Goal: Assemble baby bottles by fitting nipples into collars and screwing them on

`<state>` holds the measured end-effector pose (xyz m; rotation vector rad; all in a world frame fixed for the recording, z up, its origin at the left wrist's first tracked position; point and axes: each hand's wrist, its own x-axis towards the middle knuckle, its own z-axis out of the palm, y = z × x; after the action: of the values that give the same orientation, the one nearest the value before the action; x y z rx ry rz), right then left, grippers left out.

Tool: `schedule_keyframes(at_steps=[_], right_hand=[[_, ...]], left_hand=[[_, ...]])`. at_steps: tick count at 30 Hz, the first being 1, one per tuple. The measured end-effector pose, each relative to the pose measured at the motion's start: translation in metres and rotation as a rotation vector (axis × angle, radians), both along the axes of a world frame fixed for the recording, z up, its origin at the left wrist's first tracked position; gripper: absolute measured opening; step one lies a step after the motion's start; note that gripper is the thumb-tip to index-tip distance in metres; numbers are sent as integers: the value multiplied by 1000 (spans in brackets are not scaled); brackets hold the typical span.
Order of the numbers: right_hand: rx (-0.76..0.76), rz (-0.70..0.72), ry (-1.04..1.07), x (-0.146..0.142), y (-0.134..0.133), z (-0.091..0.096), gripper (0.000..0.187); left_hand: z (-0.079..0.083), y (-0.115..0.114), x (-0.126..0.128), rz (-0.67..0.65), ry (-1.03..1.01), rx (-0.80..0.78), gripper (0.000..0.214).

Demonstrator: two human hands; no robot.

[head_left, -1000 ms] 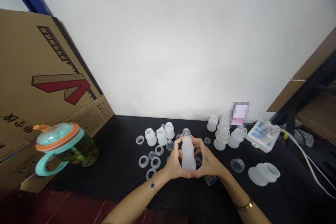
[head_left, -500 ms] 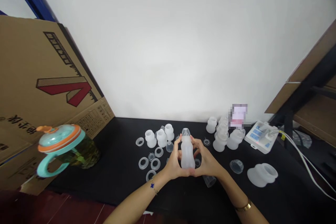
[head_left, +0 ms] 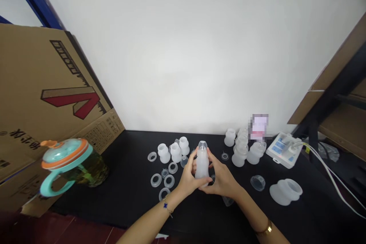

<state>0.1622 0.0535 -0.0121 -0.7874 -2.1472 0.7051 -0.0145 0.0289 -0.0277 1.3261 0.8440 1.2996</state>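
Note:
A frosted white baby bottle (head_left: 202,164) with a clear domed cap (head_left: 203,145) stands nearly upright between my two hands. My left hand (head_left: 190,173) wraps its left side, with the thumb across the lower front. On the other side, my right hand (head_left: 221,177) closes round the bottle, its thumb near the base. Left of the hands lie several translucent rings (head_left: 169,181) and a few white bottle bodies (head_left: 164,153). A clear cap (head_left: 228,200) is partly hidden under my right wrist.
Several bottles (head_left: 240,154) stand at the back right beside a white power strip (head_left: 284,149) with cables. Nearer are a loose clear cap (head_left: 257,183) and a bottle body on its side (head_left: 286,191). At left, a teal-lidded jug (head_left: 77,164) stands before a cardboard box (head_left: 34,84).
My hands still hold the bottle; it has tilted slightly and shifted a little left. My left thumb has moved up across its lower front. The view has tipped up slightly.

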Motion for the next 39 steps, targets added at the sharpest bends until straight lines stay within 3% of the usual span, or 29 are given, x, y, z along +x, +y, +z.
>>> schedule_keyframes(at_steps=[5,11,16,21,25,29,33,39], right_hand=[[0,23,1,1,1,-7,136],[3,16,3,2,1,-11,130],[-107,50,77,2,4,-6,129],[-451,237,302,4,8,4,124],[-638,336,423,7,14,1,121],[-684,333,448,10,19,-4,123],[-714,317,416,13,20,-2,126],[-719,299,348,17,22,3,127]], left_hand=[[-3,1,2,-18,-78,-8,89],[-5,1,5,-7,-110,-9,76],[-8,4,2,5,-75,-36,92],[5,6,-9,-116,-50,24,96],[15,6,-17,-187,97,75,120],[18,9,-22,-224,197,104,128],[15,12,-23,-170,265,112,136],[14,11,-20,-175,238,67,143]])
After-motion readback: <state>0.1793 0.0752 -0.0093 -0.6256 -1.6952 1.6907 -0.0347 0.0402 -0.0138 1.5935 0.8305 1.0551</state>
